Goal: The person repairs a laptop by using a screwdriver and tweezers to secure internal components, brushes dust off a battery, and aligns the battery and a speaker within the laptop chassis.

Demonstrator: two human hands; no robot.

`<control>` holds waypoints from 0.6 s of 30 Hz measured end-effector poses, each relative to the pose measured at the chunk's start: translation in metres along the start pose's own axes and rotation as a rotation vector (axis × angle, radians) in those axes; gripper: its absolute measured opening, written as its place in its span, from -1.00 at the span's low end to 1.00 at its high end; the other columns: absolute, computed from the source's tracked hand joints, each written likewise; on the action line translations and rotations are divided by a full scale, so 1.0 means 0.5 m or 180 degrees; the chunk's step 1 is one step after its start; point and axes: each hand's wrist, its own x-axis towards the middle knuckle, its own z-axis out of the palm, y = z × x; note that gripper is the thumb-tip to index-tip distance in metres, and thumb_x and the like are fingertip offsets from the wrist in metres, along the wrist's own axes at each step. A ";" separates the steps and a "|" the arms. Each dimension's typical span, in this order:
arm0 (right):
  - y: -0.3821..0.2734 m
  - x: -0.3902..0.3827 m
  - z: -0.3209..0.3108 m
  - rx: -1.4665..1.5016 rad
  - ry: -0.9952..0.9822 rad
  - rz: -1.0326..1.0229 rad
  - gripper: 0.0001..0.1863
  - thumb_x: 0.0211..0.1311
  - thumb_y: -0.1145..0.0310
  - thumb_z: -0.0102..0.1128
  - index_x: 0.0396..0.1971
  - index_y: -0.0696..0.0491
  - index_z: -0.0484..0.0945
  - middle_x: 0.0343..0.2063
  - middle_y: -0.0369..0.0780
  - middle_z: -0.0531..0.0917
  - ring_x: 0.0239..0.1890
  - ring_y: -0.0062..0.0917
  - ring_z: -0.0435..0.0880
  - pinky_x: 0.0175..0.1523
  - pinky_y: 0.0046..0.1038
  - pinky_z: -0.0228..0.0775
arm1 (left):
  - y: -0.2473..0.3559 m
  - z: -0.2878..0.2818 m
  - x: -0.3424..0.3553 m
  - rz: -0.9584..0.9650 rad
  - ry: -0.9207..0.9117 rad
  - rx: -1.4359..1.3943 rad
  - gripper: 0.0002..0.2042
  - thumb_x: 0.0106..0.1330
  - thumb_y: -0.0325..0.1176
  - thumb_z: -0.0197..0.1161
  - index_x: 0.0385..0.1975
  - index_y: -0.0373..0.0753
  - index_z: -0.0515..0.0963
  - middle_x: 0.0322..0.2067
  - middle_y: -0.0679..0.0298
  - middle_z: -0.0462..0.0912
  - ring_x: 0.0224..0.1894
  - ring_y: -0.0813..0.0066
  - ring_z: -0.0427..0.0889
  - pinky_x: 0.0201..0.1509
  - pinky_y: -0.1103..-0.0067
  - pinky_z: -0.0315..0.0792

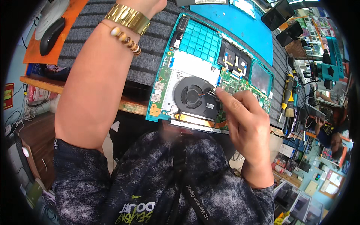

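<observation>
An opened teal laptop chassis (198, 41) lies with its white plate, black cooling fan (192, 95), copper heat pipe (193, 118) and green circuit board (232, 84) exposed. My right hand (243, 120) reaches over it from the lower right, fingers bent, the index fingertip at thin wires (210, 92) beside the fan; what lies under the fingertips is too small to make out. My left hand (155, 6) is cut off by the top edge, fingers hidden, above a gold watch and bead bracelet.
A blue mat (240, 30) and dark objects are behind the chassis on a grey ribbed mat (86, 26). A mouse (52, 35) lies on orange at left; screwdrivers (287, 90) and a brush (289, 116) lie at right. Another person (330, 138) is at far right.
</observation>
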 end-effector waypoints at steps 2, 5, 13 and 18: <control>-0.009 0.006 0.004 -0.0027 0.0016 -0.0070 -0.47 0.32 0.59 0.43 0.25 -0.18 0.82 -0.26 -0.24 0.69 -0.36 -0.28 0.77 -0.30 -0.21 0.61 | 0.019 -0.006 -0.002 0.0038 0.0044 0.0067 -0.72 0.68 -0.30 0.31 0.10 -0.41 0.75 -0.03 0.19 0.85 -0.01 0.45 0.79 0.09 0.53 0.64; -0.016 0.016 0.010 -0.0050 0.0012 -0.0145 -0.51 0.32 0.55 0.47 0.22 -0.15 0.84 -0.28 -0.26 0.68 -0.35 -0.30 0.76 -0.32 -0.23 0.60 | 0.034 -0.004 -0.005 -0.0025 0.0146 0.0106 -0.70 0.69 -0.28 0.31 0.12 -0.42 0.75 -0.01 0.18 0.85 -0.01 0.44 0.79 0.11 0.52 0.64; -0.018 0.019 0.016 -0.0094 -0.0073 -0.0161 -0.53 0.32 0.53 0.48 0.22 -0.09 0.82 -0.28 -0.27 0.65 -0.35 -0.31 0.76 -0.32 -0.19 0.59 | 0.008 0.000 -0.030 0.0321 -0.0154 0.0061 -0.67 0.69 -0.26 0.31 0.15 -0.43 0.74 0.02 0.16 0.85 0.03 0.41 0.79 0.15 0.51 0.64; -0.024 0.023 0.015 -0.0120 -0.0110 -0.0169 -0.53 0.32 0.53 0.49 0.22 -0.08 0.82 -0.26 -0.28 0.67 -0.34 -0.31 0.78 -0.31 -0.19 0.62 | 0.029 0.014 -0.009 -0.0203 0.0223 0.0203 -0.67 0.69 -0.25 0.32 0.15 -0.42 0.74 0.02 0.16 0.85 0.02 0.42 0.79 0.15 0.51 0.64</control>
